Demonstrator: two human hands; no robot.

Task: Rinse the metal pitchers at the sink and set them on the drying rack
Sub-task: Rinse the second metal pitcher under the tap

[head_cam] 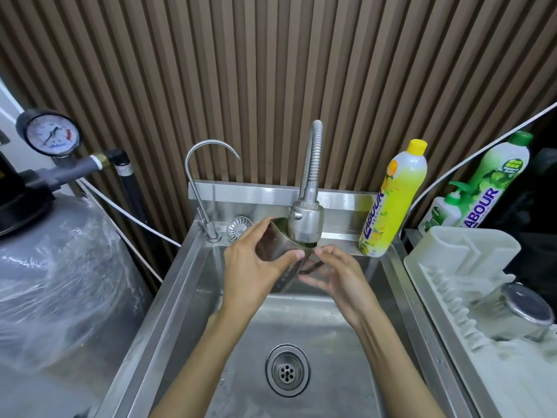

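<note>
A metal pitcher [272,245] is held over the steel sink [180,285], right under the spray head of the flexible faucet [306,221]. My left hand [250,267] grips the pitcher's body, thumb across its front. My right hand [334,273] holds the pitcher's handle on the right side, fingers curled around it. Greenish liquid shows at the pitcher's mouth beneath the spray head. The white drying rack [452,267] stands to the right of the sink, with an upturned glass jar [518,312] on it.
A thin gooseneck tap [199,182] and a loose strainer [239,227] sit at the sink's back left. A yellow dish soap bottle [391,200], a green bottle [497,182] and a small pump bottle [441,212] stand back right. A wrapped tank with a pressure gauge [49,134] fills the left.
</note>
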